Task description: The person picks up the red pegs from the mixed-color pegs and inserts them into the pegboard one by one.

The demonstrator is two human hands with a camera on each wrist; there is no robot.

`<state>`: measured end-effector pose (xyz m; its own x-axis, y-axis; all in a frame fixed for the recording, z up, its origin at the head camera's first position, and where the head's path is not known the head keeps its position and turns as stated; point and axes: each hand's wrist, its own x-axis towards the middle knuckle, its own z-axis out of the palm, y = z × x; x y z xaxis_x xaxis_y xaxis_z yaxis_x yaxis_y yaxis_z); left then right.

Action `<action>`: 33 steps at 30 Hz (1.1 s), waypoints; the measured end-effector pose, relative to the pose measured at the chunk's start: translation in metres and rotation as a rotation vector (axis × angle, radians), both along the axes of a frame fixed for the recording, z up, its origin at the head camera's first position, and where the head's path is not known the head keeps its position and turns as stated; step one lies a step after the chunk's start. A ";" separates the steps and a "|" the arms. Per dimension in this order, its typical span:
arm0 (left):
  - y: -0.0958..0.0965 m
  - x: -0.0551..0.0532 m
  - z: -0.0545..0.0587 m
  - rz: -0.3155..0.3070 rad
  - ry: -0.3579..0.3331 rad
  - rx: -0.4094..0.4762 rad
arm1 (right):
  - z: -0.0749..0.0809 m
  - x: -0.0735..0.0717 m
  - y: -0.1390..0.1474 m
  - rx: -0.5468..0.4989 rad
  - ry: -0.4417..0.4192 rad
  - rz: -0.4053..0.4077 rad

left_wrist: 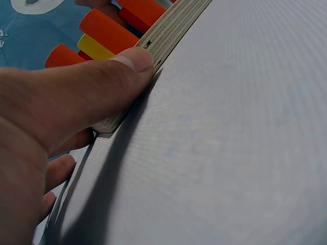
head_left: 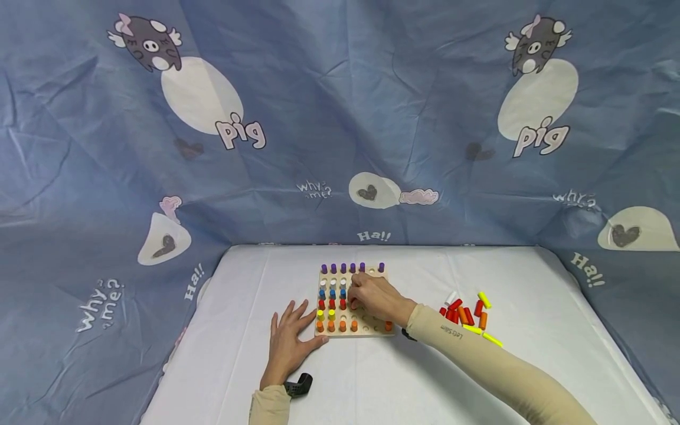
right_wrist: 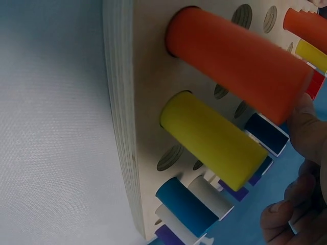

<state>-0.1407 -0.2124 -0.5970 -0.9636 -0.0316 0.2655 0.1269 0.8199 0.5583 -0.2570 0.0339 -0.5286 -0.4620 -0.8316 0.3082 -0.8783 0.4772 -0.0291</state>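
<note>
A wooden pegboard (head_left: 345, 335) with rows of coloured pegs lies on the table. My left hand (head_left: 288, 341) is at its near left corner, fingers spread; in the left wrist view its thumb (left_wrist: 102, 84) presses the plywood edge. Over the middle of the board is my right hand (head_left: 376, 298), fingers bent down beside the red peg (head_left: 342, 304) and blue peg (head_left: 343, 293) of the third column. In the right wrist view its thumb (right_wrist: 305, 125) reaches close to a red peg (right_wrist: 316, 84); I cannot tell whether the fingertips hold a peg.
Loose red, orange, yellow and white pegs (head_left: 462, 316) lie in a pile right of the board, beyond the right forearm. An orange peg (right_wrist: 235, 61) and a yellow peg (right_wrist: 212, 138) stand at the board's right side. A patterned blue cloth (head_left: 340, 118) hangs behind the table.
</note>
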 end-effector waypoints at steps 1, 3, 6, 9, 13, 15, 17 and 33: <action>0.000 0.000 0.000 -0.001 -0.001 0.001 | 0.000 0.000 0.000 0.002 -0.002 0.000; 0.000 0.001 0.000 -0.002 -0.003 0.001 | -0.001 0.001 0.000 0.006 -0.005 0.000; 0.000 0.001 -0.001 -0.003 -0.006 -0.001 | 0.000 0.002 0.001 0.008 -0.011 0.001; 0.000 0.001 -0.001 -0.003 -0.007 -0.007 | 0.000 0.002 0.001 0.013 -0.014 0.003; 0.000 0.000 -0.001 -0.004 -0.005 -0.013 | 0.004 0.001 0.002 0.014 -0.017 0.001; -0.001 0.000 -0.001 -0.004 -0.006 -0.014 | 0.006 0.001 0.002 0.011 -0.033 0.000; -0.001 -0.001 -0.001 -0.005 -0.007 -0.014 | 0.010 0.001 0.003 0.008 -0.061 -0.005; 0.002 -0.001 -0.002 0.007 0.043 -0.013 | 0.060 -0.026 0.067 -0.033 -0.087 -0.115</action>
<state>-0.1416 -0.2108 -0.5985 -0.9509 -0.0350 0.3075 0.1447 0.8280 0.5418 -0.2829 0.1011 -0.4690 -0.5797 -0.7618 0.2891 -0.8115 0.5718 -0.1204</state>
